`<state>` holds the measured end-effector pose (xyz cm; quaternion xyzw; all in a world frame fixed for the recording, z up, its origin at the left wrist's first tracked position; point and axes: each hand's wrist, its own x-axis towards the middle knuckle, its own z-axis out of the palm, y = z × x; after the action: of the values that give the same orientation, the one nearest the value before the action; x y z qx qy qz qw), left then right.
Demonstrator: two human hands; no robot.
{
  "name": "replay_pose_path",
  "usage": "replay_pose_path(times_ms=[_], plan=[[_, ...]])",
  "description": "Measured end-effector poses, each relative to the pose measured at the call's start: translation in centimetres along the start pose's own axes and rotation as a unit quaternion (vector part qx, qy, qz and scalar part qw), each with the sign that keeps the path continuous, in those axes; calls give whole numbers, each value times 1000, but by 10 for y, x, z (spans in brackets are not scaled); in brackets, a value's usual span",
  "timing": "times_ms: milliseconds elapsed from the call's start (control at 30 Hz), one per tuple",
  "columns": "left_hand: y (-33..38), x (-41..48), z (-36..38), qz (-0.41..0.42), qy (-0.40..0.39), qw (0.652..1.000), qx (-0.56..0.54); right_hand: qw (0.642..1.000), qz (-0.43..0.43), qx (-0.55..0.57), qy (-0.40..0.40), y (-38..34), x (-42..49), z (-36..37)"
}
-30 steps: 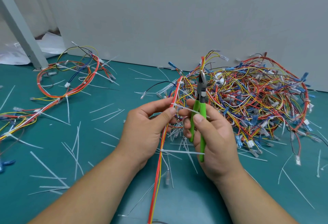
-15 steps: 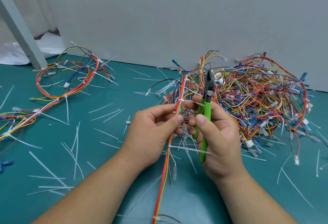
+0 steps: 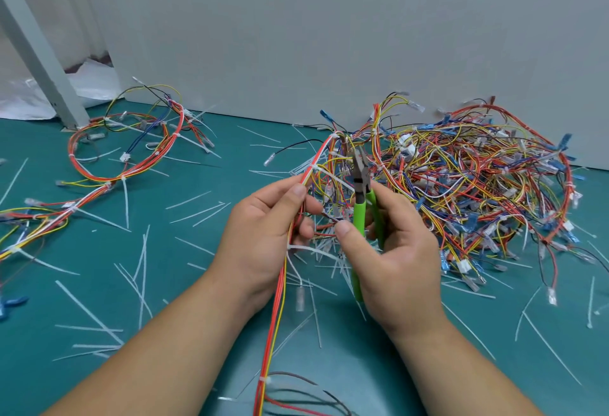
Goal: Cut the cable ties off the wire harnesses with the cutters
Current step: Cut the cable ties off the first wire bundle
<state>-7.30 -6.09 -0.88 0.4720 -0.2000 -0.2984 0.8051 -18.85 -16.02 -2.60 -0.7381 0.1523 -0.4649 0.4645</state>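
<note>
A: Now, where's the tie [image 3: 330,175]?

B: On the harness [image 3: 279,290] the left hand [image 3: 263,234] pinches, just above its thumb. Right hand [image 3: 398,251] grips the cutters [image 3: 360,208]; nip the tie's band only, off the wires.

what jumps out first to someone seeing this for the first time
A big tangled pile of coloured wire harnesses fills the right side, against the grey wall. At centre, the right hand holds green-handled cutters beside a red-orange harness gripped by the left hand.
</note>
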Motion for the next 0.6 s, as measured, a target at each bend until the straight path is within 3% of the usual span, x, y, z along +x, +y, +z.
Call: replay_pose_path(times_ms=[167, 300, 467, 600], plan=[[4, 3, -1, -38, 26, 996, -74, 998, 19, -59, 16, 1, 3, -1], [7, 5, -2, -46, 35, 993, -106, 998, 15, -47, -30, -1, 2, 1], [8, 7, -3, -72, 35, 985, -152, 988, -10, -119, -97, 0, -1, 4], [9, 5, -4, -78, 7, 985, -152, 986, -7, -153, -73, 3, 2, 4]])
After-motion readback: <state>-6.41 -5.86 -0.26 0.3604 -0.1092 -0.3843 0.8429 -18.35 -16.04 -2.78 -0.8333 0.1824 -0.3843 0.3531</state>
